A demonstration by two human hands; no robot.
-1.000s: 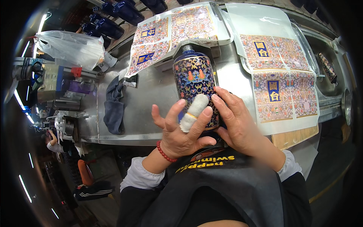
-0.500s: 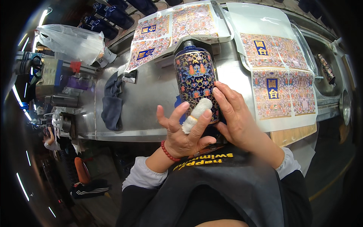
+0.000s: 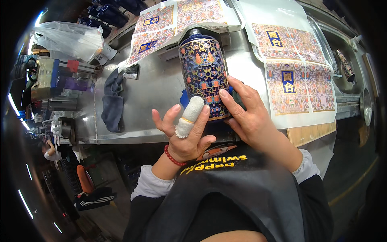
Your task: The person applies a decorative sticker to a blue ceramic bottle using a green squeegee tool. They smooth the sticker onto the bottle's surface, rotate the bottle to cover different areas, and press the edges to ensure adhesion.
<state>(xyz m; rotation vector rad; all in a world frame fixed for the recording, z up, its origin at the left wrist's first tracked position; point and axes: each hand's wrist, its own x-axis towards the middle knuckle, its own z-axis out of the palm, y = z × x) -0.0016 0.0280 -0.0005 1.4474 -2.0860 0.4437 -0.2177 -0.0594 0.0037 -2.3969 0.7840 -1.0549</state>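
Observation:
A dark blue jar (image 3: 204,72) with a colourful flower pattern lies on the metal worktable (image 3: 157,88), its base toward me. My right hand (image 3: 249,117) grips the jar's lower right side with fingers laid on the pattern. My left hand (image 3: 186,133) has its fingers spread, and a finger wrapped in white bandage rests against the jar's lower left. A red bead bracelet (image 3: 172,156) circles my left wrist.
Patterned decal sheets lie at the back (image 3: 177,20) and to the right (image 3: 296,74) of the jar. A dark cloth (image 3: 113,103) is at the left, a clear plastic bag (image 3: 68,38) beyond it. A second small jar (image 3: 346,64) lies far right.
The jar has shifted slightly left and nearer in view. My left hand's fingers have spread wider along its lower side; my right hand keeps its grip.

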